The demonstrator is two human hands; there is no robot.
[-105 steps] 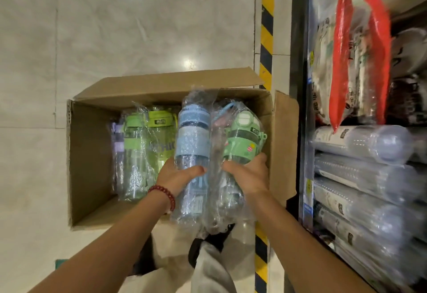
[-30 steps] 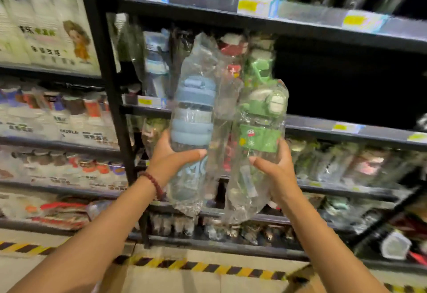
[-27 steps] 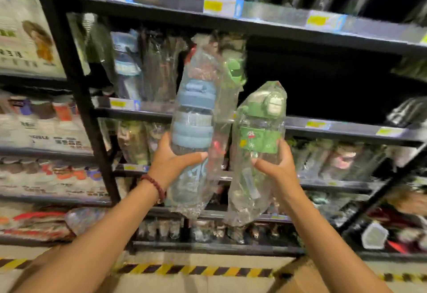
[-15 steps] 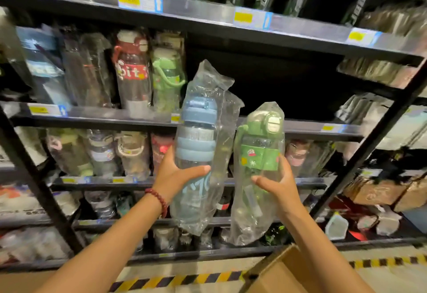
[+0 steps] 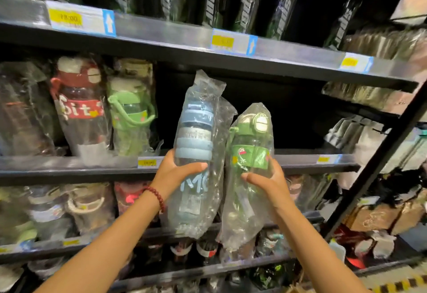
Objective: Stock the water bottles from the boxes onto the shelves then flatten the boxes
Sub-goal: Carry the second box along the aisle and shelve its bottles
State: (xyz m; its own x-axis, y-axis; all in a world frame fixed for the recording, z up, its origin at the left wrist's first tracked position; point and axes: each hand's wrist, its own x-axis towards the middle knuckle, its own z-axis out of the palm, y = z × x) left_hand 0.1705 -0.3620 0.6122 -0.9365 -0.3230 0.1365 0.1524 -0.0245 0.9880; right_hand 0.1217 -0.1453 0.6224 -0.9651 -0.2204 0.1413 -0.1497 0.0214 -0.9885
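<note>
Left hand [image 5: 173, 173] wraps around the bagged blue bottle [image 5: 195, 149], right hand [image 5: 269, 180] clutches the bagged green bottle [image 5: 250, 154] just beside it. Both bottles are raised upright before the shelf [image 5: 300, 162], right of the green-handled bottle [image 5: 130, 117] standing there.

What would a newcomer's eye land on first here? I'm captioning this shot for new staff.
Dead centre, two bagged bottles held up before the shelves: the blue bottle in the left hand and the green bottle in the right hand. Behind them gapes a dark empty stretch of the middle shelf, beside a red bottle standing at its left.
</note>
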